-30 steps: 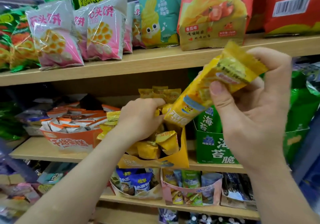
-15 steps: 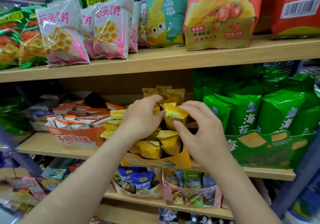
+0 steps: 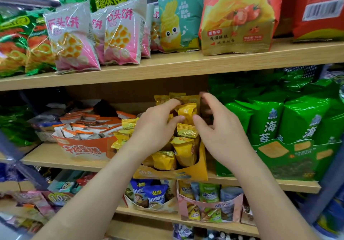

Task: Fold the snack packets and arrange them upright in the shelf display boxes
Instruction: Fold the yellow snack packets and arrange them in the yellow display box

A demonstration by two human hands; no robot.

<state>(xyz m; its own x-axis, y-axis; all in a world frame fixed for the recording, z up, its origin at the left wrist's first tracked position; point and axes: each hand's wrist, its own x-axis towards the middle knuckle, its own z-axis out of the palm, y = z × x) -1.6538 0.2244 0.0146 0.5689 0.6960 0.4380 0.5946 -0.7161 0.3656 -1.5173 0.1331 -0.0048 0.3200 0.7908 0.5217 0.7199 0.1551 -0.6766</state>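
Far left on the middle shelf [image 3: 61, 160]: orange display box [image 3: 81, 149] w/ white-orange packets, not the one I'm on. Next right, yellow display box [image 3: 202, 171], front edge near me, pretty full of yellow snack packets [image 3: 183, 152], most standing, a few on its left side leaning.

Left hand [image 3: 155, 130] is over the box, fingers [image 3: 172, 103] curled and pinching the top yellow packet [image 3: 187, 112] at the far back row; packet looks upright, tucked against the ones behind. Right hand [image 3: 222, 130] just right of it, fingers spread and loose, holding nothing, thumb near the packet but I can't tell if touching.

Step, as I read it: seating a folded packet into the back of the yellow box. Next move prob needs a light press down so it stays standing, then let go w/o knocking the neighbours. Leaning packets on the left likely want straightening after.

Far right: green seaweed packs [image 3: 268, 120] in a green box, untouched.
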